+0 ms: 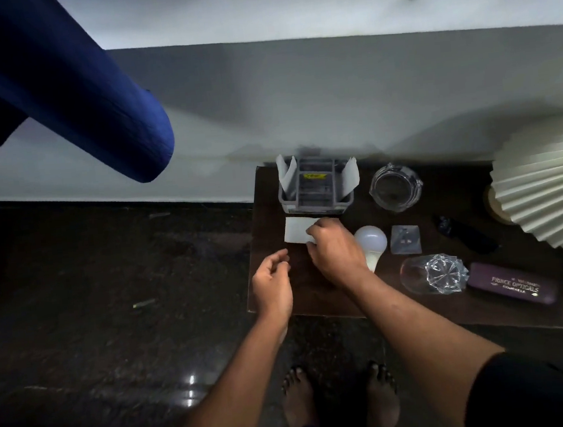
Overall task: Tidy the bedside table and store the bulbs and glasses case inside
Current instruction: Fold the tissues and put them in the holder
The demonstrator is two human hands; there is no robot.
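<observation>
Bulb (371,244) on table (403,317); organiser (316,194) w/ papers (352,175); card (295,233) pinched

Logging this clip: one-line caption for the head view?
At a dark bedside table, the right hand holds a white card before a grey organizer; white bulb and glasses case lie unstored.

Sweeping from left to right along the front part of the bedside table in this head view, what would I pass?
Left hand → right hand, gripping a white card → white bulb → clear glass object → purple glasses case.
</observation>
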